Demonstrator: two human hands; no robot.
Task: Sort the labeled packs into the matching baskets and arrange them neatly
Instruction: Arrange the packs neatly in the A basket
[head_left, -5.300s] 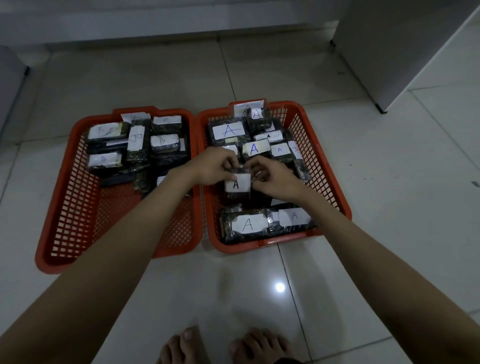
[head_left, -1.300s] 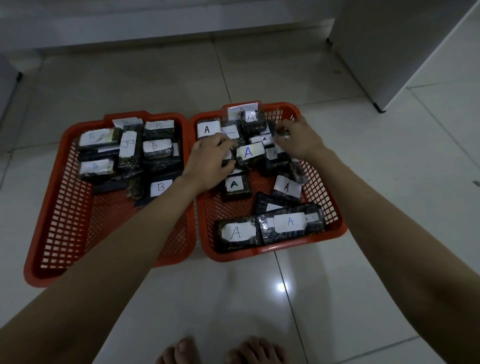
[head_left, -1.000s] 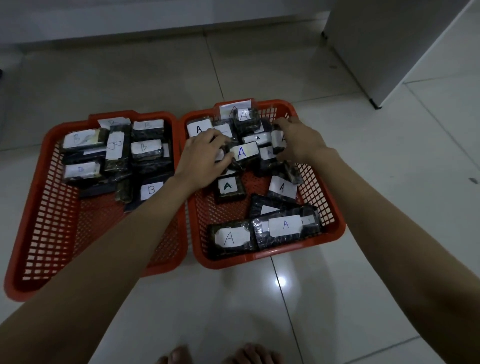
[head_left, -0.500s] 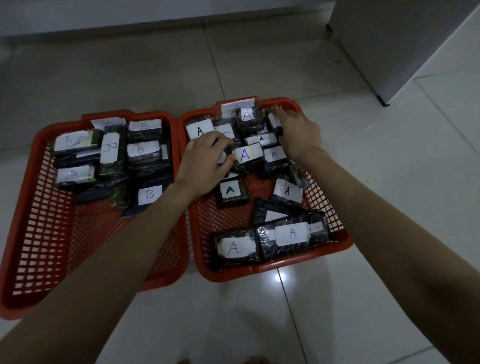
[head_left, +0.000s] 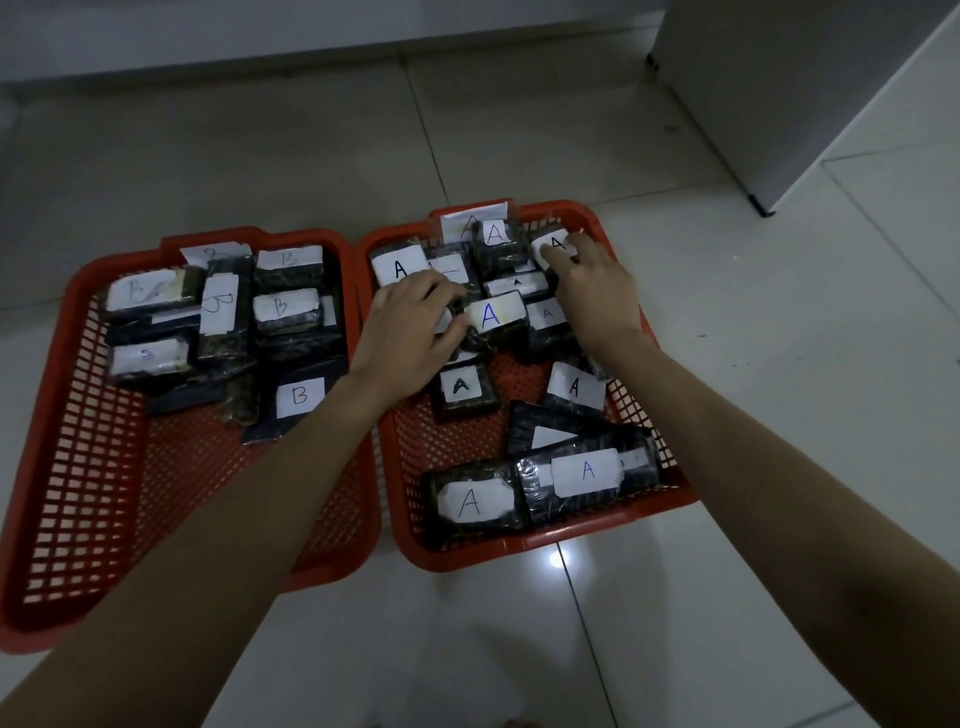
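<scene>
A pale tiled floor (head_left: 727, 364) with thin grout lines carries everything; a light glints on a tile near the front. A low wall base runs along the far edge, and a white cabinet (head_left: 779, 93) stands at the far right on a small dark foot.

Two red mesh baskets sit side by side, rims touching. The left basket (head_left: 78, 467) holds dark wrapped packs with B labels, bunched at its far end; the B pack (head_left: 298, 397) nearest the front lies tilted, long axis running front to back. The right basket (head_left: 524, 553) holds A packs: a cluster at the far end, two long ones lying crosswise along the near wall, end to end.

The left hand (head_left: 410, 332) rests on the far cluster, fingers curled against the left end of the blue-A pack (head_left: 493, 317), which lies crosswise, slightly skewed. The right hand (head_left: 592, 291) reaches to the far right corner, fingertips pinching a corner pack (head_left: 550, 244) whose label faces up.
</scene>
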